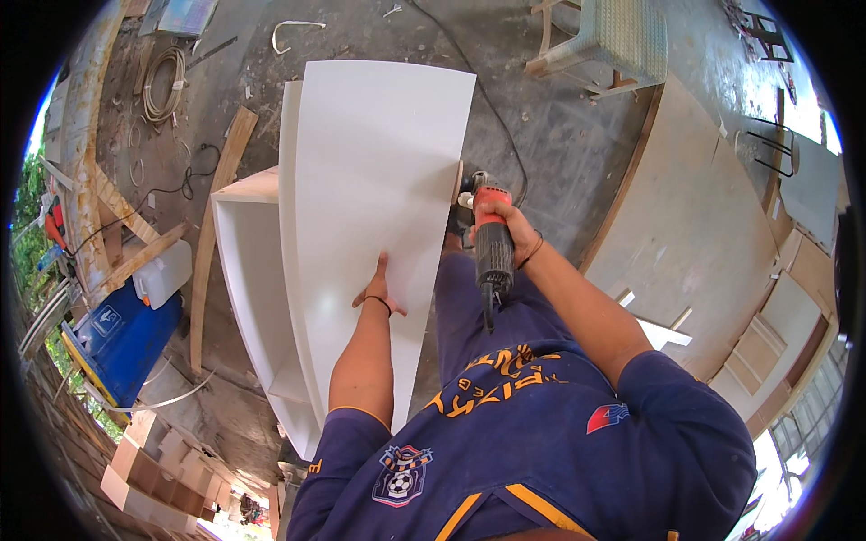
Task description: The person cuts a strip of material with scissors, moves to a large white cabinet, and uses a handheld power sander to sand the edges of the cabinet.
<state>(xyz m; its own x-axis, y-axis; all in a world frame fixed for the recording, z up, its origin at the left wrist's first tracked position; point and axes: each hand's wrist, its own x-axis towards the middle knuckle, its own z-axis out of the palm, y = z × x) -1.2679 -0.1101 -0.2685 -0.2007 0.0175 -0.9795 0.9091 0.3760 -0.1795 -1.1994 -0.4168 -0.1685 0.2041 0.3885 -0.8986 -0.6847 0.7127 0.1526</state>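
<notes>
A long white panel (379,153) stretches away before me, its far end wider than I can see beneath my left arm. Flat on its top, with thumb and fingers spread, rests my left hand (381,290). My right hand (512,233) is wrapped round a red and black angle grinder (493,248), just right of the panel. The grinder's disc (457,183) is seen nearly edge-on at the panel's right edge; whether it touches, I cannot tell. Part of the grip under the tool is hidden.
Left of the panel lies a white open cabinet (253,298), with a long wooden strip (233,149) beside it. A black cord (494,113) runs over the floor. A cushioned bench (622,45) stands far right, near a large board (695,189). A blue bin (135,338) sits left.
</notes>
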